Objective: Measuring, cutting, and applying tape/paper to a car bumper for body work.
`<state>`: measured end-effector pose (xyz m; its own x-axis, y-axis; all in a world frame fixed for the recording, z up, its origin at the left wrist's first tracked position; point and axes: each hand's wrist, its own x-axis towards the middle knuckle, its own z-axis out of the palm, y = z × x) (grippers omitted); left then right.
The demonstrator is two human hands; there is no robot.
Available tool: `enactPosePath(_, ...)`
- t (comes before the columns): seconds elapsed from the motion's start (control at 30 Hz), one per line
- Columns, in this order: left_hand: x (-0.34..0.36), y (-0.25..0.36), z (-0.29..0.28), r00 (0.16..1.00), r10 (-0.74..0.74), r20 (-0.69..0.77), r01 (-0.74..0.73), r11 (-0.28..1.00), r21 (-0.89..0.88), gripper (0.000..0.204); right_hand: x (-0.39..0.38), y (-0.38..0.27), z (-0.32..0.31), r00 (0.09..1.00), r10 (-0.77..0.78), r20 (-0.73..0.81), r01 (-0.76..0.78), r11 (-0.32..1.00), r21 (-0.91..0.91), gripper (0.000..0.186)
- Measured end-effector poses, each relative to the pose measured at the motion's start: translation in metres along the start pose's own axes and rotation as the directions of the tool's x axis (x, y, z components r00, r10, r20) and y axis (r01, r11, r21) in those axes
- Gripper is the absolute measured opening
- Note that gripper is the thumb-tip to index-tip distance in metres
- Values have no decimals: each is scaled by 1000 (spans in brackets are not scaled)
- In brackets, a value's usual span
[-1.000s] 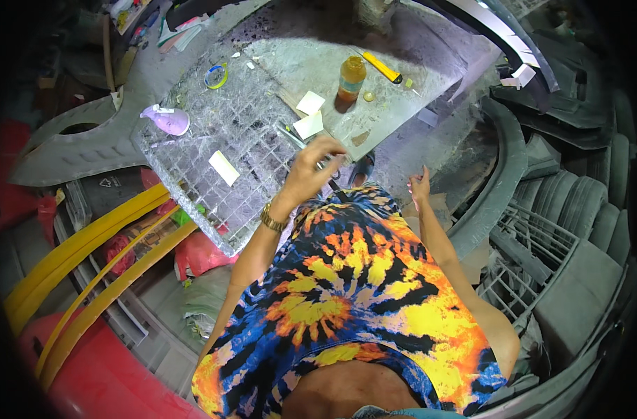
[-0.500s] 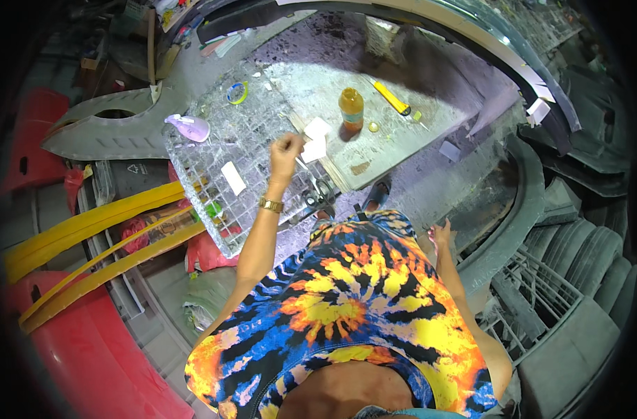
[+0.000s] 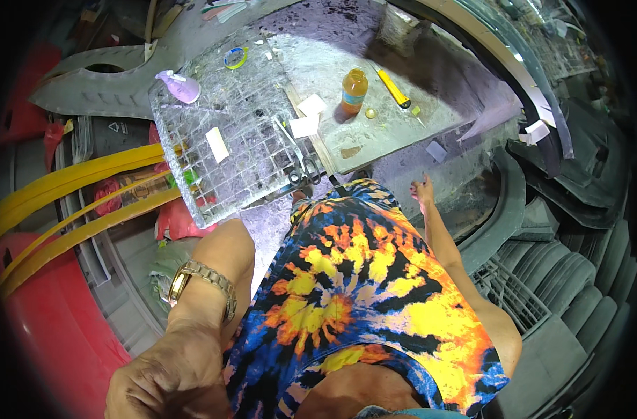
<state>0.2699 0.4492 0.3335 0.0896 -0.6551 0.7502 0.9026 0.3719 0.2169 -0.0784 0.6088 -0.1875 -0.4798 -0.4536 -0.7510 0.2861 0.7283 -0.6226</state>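
My left hand (image 3: 161,370) is raised close to the camera at the lower edge, curled closed with fingertips hidden; what it holds, if anything, I cannot make out. At my right side, my right hand (image 3: 421,188) hangs open with loosely bent fingers, off the worktable (image 3: 332,153). Scissors (image 3: 303,166) lie at the table's near edge beside white pads (image 3: 304,126). An amber-liquid bottle (image 3: 353,93), a yellow box cutter (image 3: 393,88), a purple spray bottle (image 3: 181,88), a tape roll (image 3: 235,58) and a white strip (image 3: 218,144) rest on it.
Yellow curved panels (image 3: 74,178) and a red panel (image 3: 63,300) are at left, with a grey fender (image 3: 81,91) behind. Dark curved parts (image 3: 563,160) and stacked grey pieces (image 3: 563,272) crowd the right. A long trim piece (image 3: 514,63) arches along the back right.
My left hand has left the scissors on the table and swung down the picture, up close to the camera. My right hand stays at my side, shifting slightly.
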Motion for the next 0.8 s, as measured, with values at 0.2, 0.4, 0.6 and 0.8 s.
enactPosePath(0.2, 41, -27, 17, 944, 248, 218, -255, 967, 2, 16, -14, -34, 13, 996, -78, 32, 81, 994, -72, 70)
enactPosePath(0.4, 78, -50, 30, 792, 463, 398, -492, 870, -33, 20, -12, -4, 4, 999, 6, 33, -4, 998, -64, 71)
enactPosePath(0.6, 3, -58, -75, 880, -475, 12, 369, 699, 613, 16, -9, 32, -15, 993, 122, 9, -122, 990, 72, 70)
enactPosePath(0.8, -199, -106, -314, 637, -734, -235, 69, -249, 966, 34, -35, 36, -27, 987, 161, -20, -158, 980, 123, 69)
